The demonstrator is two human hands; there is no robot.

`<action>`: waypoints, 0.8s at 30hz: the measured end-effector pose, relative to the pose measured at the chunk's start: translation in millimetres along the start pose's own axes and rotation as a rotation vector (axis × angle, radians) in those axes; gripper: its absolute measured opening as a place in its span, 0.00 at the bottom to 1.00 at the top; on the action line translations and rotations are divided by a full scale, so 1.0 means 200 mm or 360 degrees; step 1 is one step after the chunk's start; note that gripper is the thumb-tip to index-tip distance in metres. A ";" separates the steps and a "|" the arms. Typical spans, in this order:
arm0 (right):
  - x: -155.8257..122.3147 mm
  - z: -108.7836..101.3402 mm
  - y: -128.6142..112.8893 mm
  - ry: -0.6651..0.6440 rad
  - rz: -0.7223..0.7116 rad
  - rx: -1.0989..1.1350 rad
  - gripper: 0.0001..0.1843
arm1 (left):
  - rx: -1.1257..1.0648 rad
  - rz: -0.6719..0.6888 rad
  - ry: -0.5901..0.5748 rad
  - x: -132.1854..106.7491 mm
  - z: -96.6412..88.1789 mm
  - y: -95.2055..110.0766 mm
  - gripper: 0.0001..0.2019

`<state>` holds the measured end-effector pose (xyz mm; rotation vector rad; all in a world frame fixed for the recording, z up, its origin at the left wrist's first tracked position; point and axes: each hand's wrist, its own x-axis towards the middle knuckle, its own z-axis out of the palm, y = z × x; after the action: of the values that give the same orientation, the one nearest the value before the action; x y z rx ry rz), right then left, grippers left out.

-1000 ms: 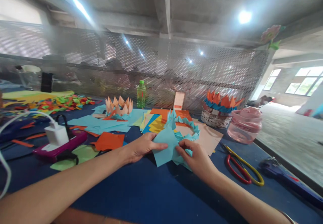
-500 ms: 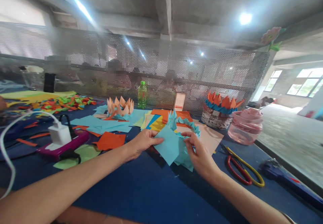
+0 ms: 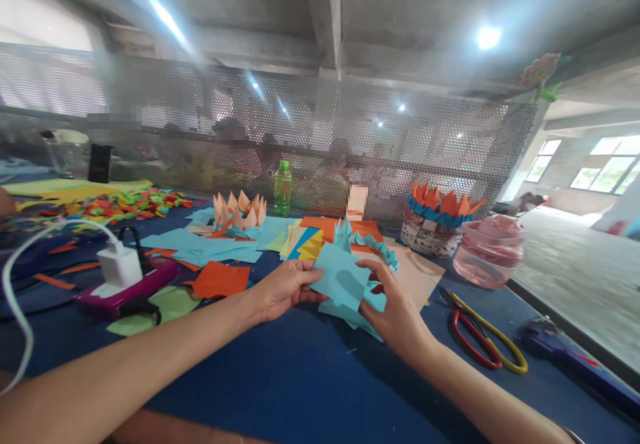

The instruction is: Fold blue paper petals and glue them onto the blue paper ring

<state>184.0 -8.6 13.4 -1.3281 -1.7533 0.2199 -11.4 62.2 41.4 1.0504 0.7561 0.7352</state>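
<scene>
Paper (image 3: 343, 277), a light blue square, was held up between 2 hands above the dark blue surface (image 3: 260, 377). The left hand (image 3: 295, 287) was clamped on its left corner, thumb on top and fingers beneath; the right hand (image 3: 373, 287) had thumb and index finger apart along its right edge. Light blue sheets (image 3: 345, 317) lay just under it. Behind stood a curved light blue chain (image 3: 383, 249) of folded points, over orange and peach sheets. A peach folded crown (image 3: 239, 212) stood farther back to the left, near a green bottle (image 3: 283, 191). To the right were a basket (image 3: 430, 239) topped with orange and blue points, a pink container (image 3: 487, 261), and scissors (image 3: 481, 317) with 1 red and 1 yellow handle.
</scene>
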 end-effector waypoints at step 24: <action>0.01 0.00 -0.04 -0.0052 0.0420 0.0658 0.19 | 0.0238 0.0111 -0.0203 -0.02 0.00 -0.03 0.14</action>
<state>178.5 -9.4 19.8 -1.2452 -1.4527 0.7155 -11.9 57.3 36.3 1.2523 0.6750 0.6716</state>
